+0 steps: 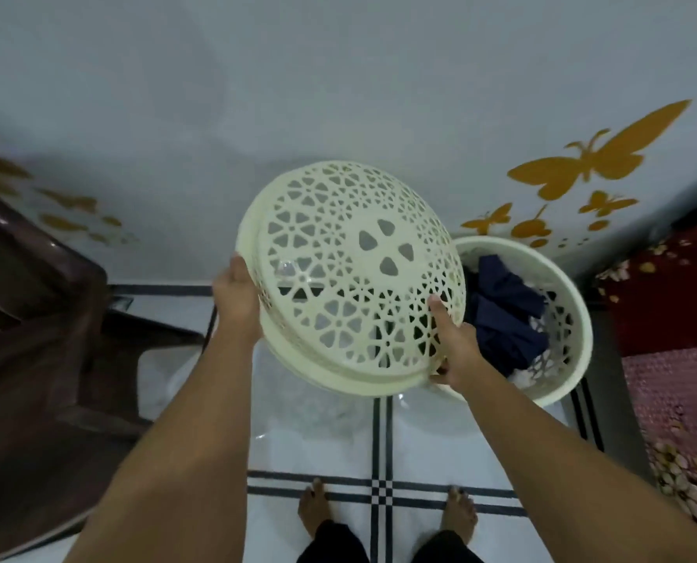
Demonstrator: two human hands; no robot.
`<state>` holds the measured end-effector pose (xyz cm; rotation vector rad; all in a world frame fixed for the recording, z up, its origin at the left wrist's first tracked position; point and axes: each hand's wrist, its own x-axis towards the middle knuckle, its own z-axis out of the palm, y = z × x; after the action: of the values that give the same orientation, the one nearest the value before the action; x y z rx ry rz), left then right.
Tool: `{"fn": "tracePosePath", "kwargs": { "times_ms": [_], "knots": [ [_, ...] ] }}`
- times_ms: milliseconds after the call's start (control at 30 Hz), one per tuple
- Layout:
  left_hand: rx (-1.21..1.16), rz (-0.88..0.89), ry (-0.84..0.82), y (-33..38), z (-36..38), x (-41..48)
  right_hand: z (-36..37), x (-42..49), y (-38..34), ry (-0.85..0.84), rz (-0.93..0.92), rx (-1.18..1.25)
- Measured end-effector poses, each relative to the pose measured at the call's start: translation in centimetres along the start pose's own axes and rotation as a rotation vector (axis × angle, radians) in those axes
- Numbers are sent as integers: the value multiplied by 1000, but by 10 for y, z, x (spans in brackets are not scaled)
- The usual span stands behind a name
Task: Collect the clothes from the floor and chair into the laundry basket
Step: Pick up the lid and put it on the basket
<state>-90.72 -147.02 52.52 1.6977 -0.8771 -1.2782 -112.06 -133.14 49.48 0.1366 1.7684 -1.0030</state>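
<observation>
A cream perforated basket lid (338,258) is held up in front of me, tilted, over the floor. My left hand (239,296) grips its left rim and my right hand (454,345) grips its lower right rim, thumb on top. Just behind and to the right stands the cream laundry basket (574,319), uncovered, against the wall. Inside it lie dark blue clothes (505,314) with a bit of white fabric at the bottom. The lid hides the basket's left side.
A dark brown plastic chair (34,319) stands at the left. A red and pink floral rug (679,359) lies at the right. The wall ahead carries yellow butterfly stickers (594,156). My bare feet (383,514) stand on white tiles with dark stripes.
</observation>
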Motion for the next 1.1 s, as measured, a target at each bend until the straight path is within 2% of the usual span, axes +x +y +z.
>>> {"fn": "tracePosePath", "kwargs": {
  "times_ms": [200, 333, 500, 600, 700, 833, 900, 1000, 1100],
  "knots": [
    [-187, -215, -143, -63, 106, -30, -101, 72, -12, 232, -78, 45],
    [-193, -298, -173, -119, 166, -47, -150, 85, -18, 365, -67, 18],
    [24, -318, -168, -178, 218, -46, -189, 148, 4, 458, -38, -23],
    [237, -305, -112, -204, 233, -43, -199, 167, 7, 469, 2, -67],
    [360, -296, -29, -208, 244, -50, -208, 181, 7, 462, -32, -100],
    [414, -178, -2, -198, 262, -60, -209, 191, 10, 435, -8, -136],
    [475, -57, -18, -191, 272, -66, -210, 195, 11, 441, -8, -147],
    [807, 218, -235, -181, 289, -77, -210, 196, 11, 451, -8, -193],
    [1086, 313, -396, -183, 298, -82, -210, 197, 13, 470, -13, -226]
  ]
}}
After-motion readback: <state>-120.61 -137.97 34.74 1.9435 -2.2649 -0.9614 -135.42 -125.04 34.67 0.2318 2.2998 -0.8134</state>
